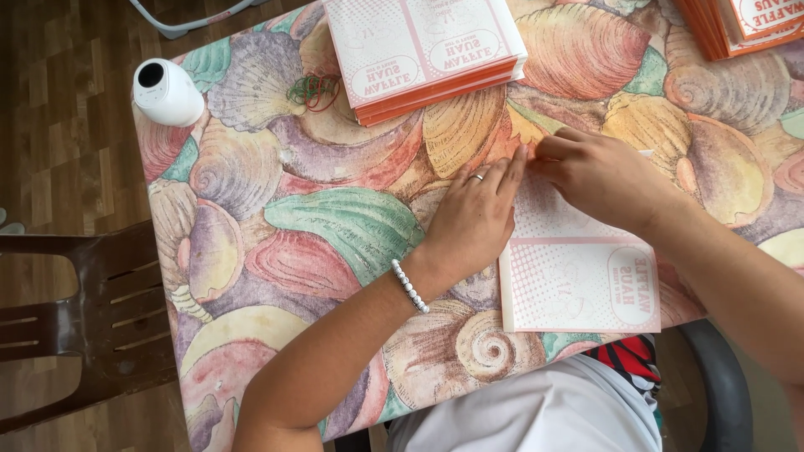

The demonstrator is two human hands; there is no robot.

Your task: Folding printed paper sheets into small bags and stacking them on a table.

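A flat pink-and-white paper bag (578, 276) lies on the table with the seashell-patterned cloth (335, 218), near the front edge. My left hand (477, 213), with a ring and a white bead bracelet, presses flat on the bag's upper left part, fingers together. My right hand (599, 176) rests on the bag's far end, fingertips pinching or pressing its edge where they meet the left fingertips. The bag's top end is hidden under both hands.
A stack of the same paper bags (419, 50) with orange edges sits at the back centre, another stack (745, 25) at the back right. Rubber bands (316, 90) lie beside the first stack. A white round device (166, 90) stands at the left corner. A dark chair (84, 318) is at left.
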